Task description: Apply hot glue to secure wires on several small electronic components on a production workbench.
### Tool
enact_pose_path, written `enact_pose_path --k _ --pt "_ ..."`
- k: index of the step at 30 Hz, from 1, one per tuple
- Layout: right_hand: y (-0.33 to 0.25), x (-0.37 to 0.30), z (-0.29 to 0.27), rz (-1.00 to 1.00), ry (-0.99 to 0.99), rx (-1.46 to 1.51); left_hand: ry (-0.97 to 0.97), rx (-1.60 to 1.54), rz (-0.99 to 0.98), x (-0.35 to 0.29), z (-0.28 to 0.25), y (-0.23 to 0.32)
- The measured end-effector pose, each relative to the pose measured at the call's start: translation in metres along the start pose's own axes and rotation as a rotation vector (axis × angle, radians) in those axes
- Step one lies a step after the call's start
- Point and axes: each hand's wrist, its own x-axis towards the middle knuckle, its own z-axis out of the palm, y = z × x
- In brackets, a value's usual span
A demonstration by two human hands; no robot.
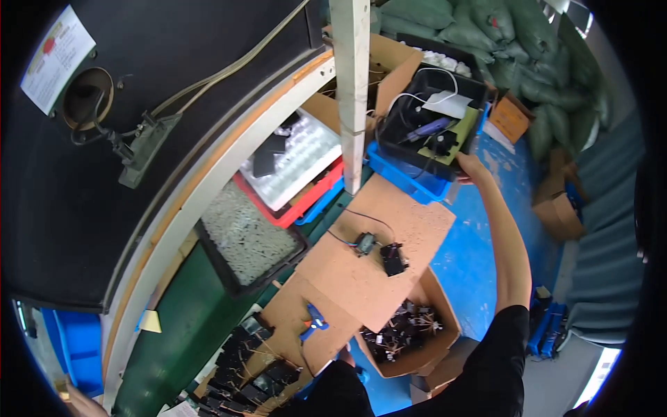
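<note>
My right hand (470, 169) reaches far forward, its fingers closed on the near corner of a black plastic bin (406, 154). Inside that bin lie a purple-grey tool, a white cable, a white paper and a yellow-green sheet. Underneath it is a blue tray (419, 189). Only a sliver of my left hand (347, 356) shows past the black sleeve, low by the cardboard's edge; its fingers are hidden. On the cardboard (326, 271) rest two small black devices (393, 259) (365, 242) with thin wires, and a blue hand tool (316, 320).
A cardboard box (445, 313) of small wired parts stands beside the cardboard. Several black units (257, 368) crowd the front left. A metal post (352, 90) rises at the back, next to stacked trays (292, 181). Another person's arm (83, 403) shows lower left.
</note>
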Motion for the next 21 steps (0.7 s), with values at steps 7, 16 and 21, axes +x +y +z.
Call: enact_pose_path --k 7,16,21 --pt "0.028 0.008 0.029 -0.099 0.417 -0.536 0.140 -0.448 -0.251 0.091 -0.116 0.159" --pt "0.170 -0.194 0.200 -1.014 0.296 -0.349 -0.918 -1.523 -0.054 0.070 -0.058 0.473" --pt "0.260 -0.238 0.268 -0.697 -0.013 -0.159 -0.475 -1.523 0.130 0.168 0.018 0.617"
